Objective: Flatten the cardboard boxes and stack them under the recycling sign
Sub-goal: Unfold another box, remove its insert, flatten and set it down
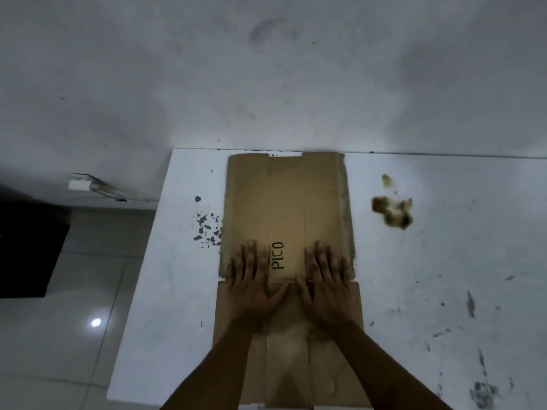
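Pressing flat, your left hand (253, 279) and right hand (327, 279) lie open, palms down, gripping nothing, on the flattened cardboard box (284, 202) at the tabletop's (444, 261) left end. Likely light, stiff; lift by its long side edges.

Left hand (256, 287): lower centre of the frame, palm down, fingers spread and extended toward the top of the frame, thumb angled inward toward the other hand.
Right hand (327, 287): just beside it to the right, palm down, fingers spread likewise, thumb angled inward; the 2 thumbs lie close together, tips apart.
Both hands lie flat, gripping nothing.
Forearms: 2, bare, entering from the bottom edge and converging upward toward the wrists.
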